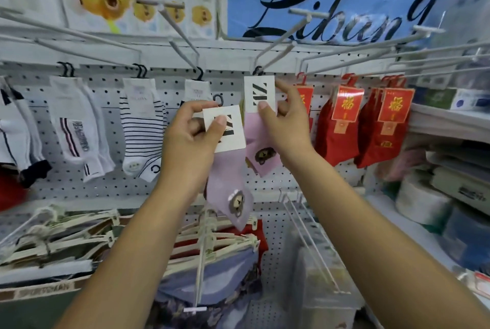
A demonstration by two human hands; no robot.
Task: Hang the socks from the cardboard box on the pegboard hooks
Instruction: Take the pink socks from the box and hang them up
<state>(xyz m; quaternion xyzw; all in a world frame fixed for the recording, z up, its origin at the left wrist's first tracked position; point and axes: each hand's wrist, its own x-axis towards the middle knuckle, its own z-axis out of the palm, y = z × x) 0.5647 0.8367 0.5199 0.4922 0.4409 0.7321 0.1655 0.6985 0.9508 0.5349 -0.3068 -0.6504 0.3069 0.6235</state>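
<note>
left hand pinching sock card, right hand gripping hung sock

Your left hand holds a carded sock just left of and below the sock hanging on the pegboard hook, which your right hand pinches from its right.

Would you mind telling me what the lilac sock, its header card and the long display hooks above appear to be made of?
The lilac sock looks like soft knit fabric: it hangs limp and matte, with a bear patch that seems sewn on. Its header card, pinched in the left hand, looks like stiff white card, flat with crisp edges. The display hooks seem to be white-coated metal wire, thin, straight and rigid, though the blur leaves that open.
</note>
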